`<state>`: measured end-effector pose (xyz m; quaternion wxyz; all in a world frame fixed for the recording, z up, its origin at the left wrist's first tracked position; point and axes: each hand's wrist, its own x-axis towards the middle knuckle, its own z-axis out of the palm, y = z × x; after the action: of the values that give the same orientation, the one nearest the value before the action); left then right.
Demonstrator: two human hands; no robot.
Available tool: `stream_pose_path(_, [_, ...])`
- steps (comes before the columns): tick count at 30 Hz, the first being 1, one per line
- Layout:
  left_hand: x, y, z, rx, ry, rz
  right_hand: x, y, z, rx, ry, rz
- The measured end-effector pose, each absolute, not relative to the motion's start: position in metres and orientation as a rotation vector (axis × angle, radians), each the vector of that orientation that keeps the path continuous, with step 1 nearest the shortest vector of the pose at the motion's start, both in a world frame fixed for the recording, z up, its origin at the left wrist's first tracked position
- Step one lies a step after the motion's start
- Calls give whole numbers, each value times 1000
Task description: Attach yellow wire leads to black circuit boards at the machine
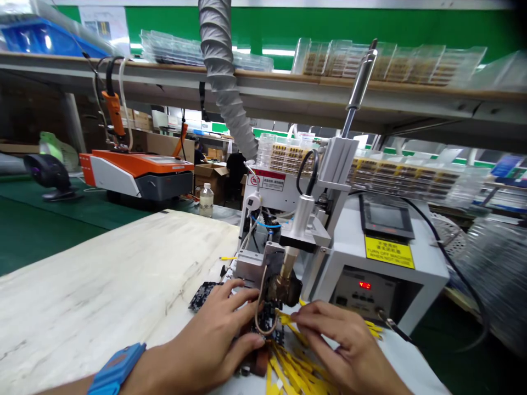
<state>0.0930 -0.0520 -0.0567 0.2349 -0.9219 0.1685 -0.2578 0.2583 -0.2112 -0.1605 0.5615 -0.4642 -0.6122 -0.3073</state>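
Observation:
My left hand [218, 334], with a blue wristband [117, 368], rests on the circuit board [267, 318] under the machine head [284, 282]. Its fingers are spread. A curved metal tube [258, 312] passes beside those fingertips. My right hand [341, 340] pinches the end of a yellow strip [284, 317] at the board's right side. More yellow strips [294, 370] lie in a loose bundle between my hands. Another dark board [203, 293] sits on the left, partly behind my left hand.
A grey control box [391, 252] with a screen stands at the right. A white sheet [123, 274] covers the table at left. Behind are a bottle [206, 200], an orange machine [140, 170], a small fan [49, 173] and a hanging duct [224, 77].

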Motion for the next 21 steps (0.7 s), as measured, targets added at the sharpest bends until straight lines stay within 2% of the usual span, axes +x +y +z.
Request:
stream_pose_path(10, [94, -51, -62, -2438, 522, -696, 256, -195, -168, -1079, -1442, -931])
stream_pose_path(21, [95, -59, -60, -2428, 567, -650, 259, -200, -168, -1121, -1486, -956])
